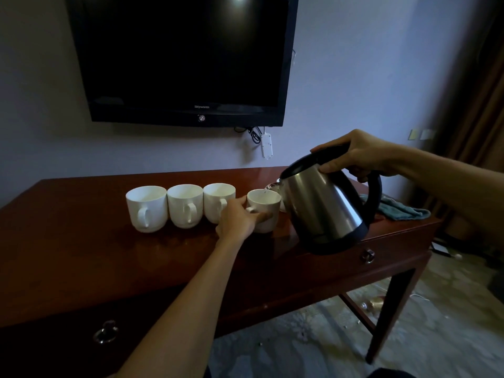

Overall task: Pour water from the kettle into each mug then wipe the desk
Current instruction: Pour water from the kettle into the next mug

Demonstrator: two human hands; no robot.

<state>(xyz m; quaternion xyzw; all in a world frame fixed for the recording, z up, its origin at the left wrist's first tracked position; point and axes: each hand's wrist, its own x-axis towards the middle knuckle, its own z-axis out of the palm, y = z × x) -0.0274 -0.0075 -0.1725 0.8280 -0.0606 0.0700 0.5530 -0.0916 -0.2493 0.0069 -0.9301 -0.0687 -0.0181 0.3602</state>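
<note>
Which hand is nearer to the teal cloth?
Right. The right hand grips the kettle handle above the teal cloth; the left hand holds a mug farther left.

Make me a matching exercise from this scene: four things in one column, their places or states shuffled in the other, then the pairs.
Things
1. kettle
2. rightmost mug
3. teal cloth
4. television

Places or states
A. lying on the desk's right end
B. mounted on the wall, screen dark
C. tilted, gripped by the right hand
D. held by the left hand under the spout

Pairs: 1-C, 2-D, 3-A, 4-B
</note>
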